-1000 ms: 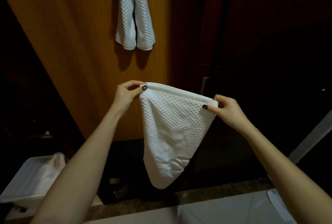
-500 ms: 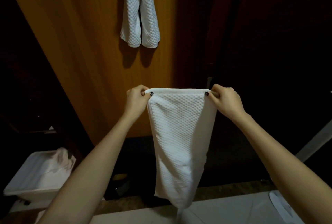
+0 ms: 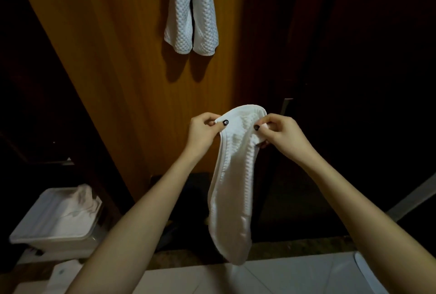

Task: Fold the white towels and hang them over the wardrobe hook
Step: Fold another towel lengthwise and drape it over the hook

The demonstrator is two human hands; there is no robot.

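A white waffle-weave towel [image 3: 232, 189] hangs in front of me, folded into a narrow strip whose top edge bulges up in a loop. My left hand [image 3: 204, 132] pinches the left top corner between thumb and fingers. My right hand [image 3: 279, 133] pinches the right top corner, close beside the left. Another white towel [image 3: 191, 10] hangs doubled over high on the orange wooden wardrobe door [image 3: 113, 62]; the hook itself is out of view above the frame.
A white plastic bin [image 3: 55, 220] with pale cloth in it stands on the floor at lower left. A white surface [image 3: 271, 277] lies along the bottom edge. Dark wardrobe panels [image 3: 354, 57] fill the right side.
My hands have come together, so the towel's stretched top edge has buckled upward and the towel has narrowed into a strip. The view has tilted down slightly.
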